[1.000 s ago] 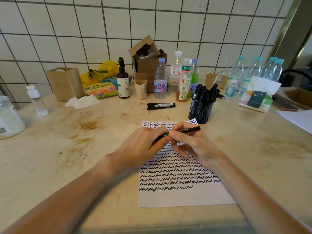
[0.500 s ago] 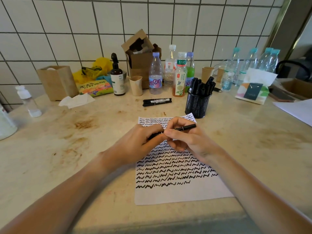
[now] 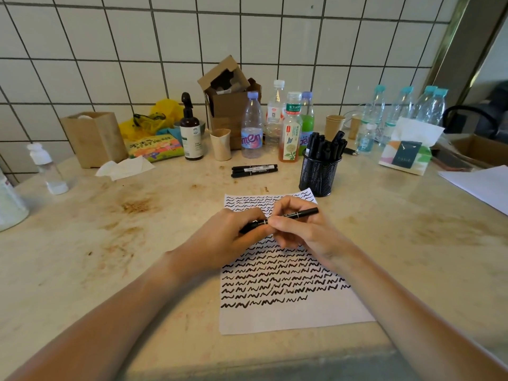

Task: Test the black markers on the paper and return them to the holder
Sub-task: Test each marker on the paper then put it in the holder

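A white paper [image 3: 288, 314] covered with rows of black squiggles lies on the counter in front of me. Above it, both hands hold one black marker [image 3: 298, 213] level. My left hand [image 3: 231, 237] grips its left end, which may be the cap. My right hand [image 3: 299, 229] pinches the barrel, whose right end sticks out free. A black mesh holder [image 3: 319, 176] with several black markers stands just beyond the paper's top right corner. Two more black markers [image 3: 254, 170] lie side by side on the counter behind the paper.
Bottles [image 3: 251, 127], paper cups [image 3: 220, 144], a brown spray bottle [image 3: 191, 130] and cardboard boxes [image 3: 228, 103] line the tiled wall. A tissue pack [image 3: 406, 152] and a white sheet [image 3: 483, 185] sit at right. A crumpled tissue [image 3: 123, 167] and small white bottle [image 3: 45, 167] are at left.
Both hands keep the same hold on the marker over the paper. The view has shifted slightly; nothing on the counter has moved.
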